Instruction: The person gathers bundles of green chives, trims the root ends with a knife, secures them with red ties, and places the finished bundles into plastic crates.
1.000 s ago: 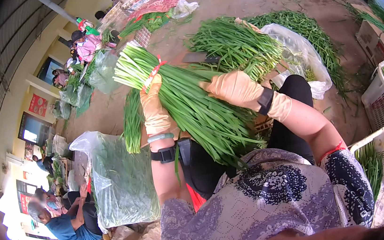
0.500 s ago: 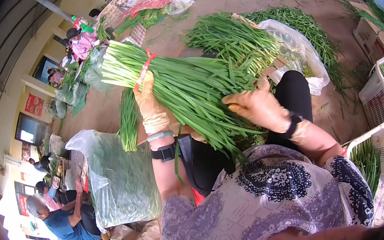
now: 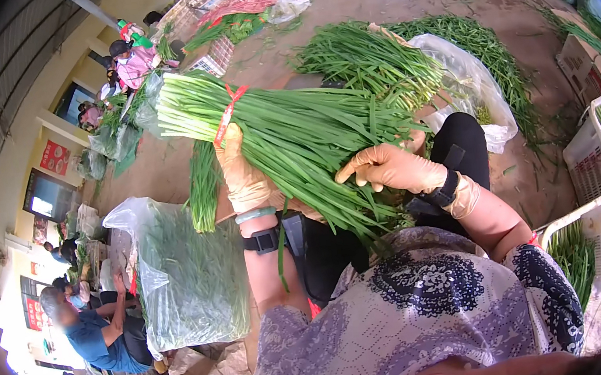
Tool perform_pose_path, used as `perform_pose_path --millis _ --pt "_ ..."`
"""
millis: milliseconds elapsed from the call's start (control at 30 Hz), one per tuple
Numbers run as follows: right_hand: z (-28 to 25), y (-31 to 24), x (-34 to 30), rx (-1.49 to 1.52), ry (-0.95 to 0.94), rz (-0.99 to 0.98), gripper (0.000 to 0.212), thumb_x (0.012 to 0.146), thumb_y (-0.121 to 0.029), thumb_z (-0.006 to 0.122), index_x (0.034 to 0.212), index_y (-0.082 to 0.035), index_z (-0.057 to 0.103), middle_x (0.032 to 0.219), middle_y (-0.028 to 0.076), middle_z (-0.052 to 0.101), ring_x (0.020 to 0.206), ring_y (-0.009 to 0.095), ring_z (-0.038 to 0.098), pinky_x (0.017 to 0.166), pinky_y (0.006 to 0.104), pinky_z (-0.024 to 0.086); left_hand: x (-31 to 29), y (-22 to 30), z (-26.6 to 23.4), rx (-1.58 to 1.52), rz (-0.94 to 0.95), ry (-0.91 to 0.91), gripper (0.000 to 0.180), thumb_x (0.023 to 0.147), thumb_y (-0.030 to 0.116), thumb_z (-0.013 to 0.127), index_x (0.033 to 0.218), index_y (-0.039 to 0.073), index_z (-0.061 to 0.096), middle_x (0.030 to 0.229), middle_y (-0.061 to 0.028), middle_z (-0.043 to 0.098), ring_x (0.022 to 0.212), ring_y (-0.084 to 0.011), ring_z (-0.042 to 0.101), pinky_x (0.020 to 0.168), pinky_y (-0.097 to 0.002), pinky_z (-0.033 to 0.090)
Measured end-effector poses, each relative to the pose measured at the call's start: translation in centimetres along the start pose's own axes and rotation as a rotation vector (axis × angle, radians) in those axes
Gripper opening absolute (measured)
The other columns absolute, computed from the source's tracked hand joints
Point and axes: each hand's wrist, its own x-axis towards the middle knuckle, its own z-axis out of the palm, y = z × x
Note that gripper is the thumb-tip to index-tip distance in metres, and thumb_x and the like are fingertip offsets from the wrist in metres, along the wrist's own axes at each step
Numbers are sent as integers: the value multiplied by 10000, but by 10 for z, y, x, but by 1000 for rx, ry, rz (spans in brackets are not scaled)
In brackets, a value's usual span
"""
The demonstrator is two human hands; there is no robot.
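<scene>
My left hand (image 3: 246, 175), in a pale glove, is closed around a thick bunch of garlic chives (image 3: 292, 118). A red tie (image 3: 230, 114) binds the bunch near its white stem ends, which point to the upper left. The green leaves spread right and down over my lap. My right hand (image 3: 398, 169), gloved too, is at the loose leaf ends with its fingers curled in a pinch. Whatever lies between those fingertips is too small to make out. Below the left wrist's inner side, another bunch of chives (image 3: 204, 191) lies beside my left hand.
Ahead lie a pile of chives (image 3: 368, 61) and an open clear plastic bag (image 3: 478, 86). A filled plastic bag (image 3: 192, 274) stands at my left. White crates (image 3: 598, 228) with chives are at my right. Several people, one in a blue shirt (image 3: 102, 336), sit on the left.
My right hand has shifted slightly left and down along the leaves, its fingers still curled. The left hand keeps its hold on the bunch, which has hardly moved.
</scene>
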Motion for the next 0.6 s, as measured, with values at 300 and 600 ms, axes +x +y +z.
perform_pose_path --millis 300,600 --pt "18 26 6 -318 105 -174 252 865 -174 645 1042 5 642 804 32 623 711 79 539 635 237 467 -1 -9 -1 -60 -15 101 462 873 271 637 1256 45 512 1136 -93 612 976 -228 624 863 -378 531" --pt "20 20 1 -327 91 -192 142 865 -109 606 908 22 641 765 51 644 713 125 570 653 286 471 -5 -7 -12 -79 -4 67 452 883 278 628 1257 54 509 1120 -87 615 967 -219 622 851 -370 534"
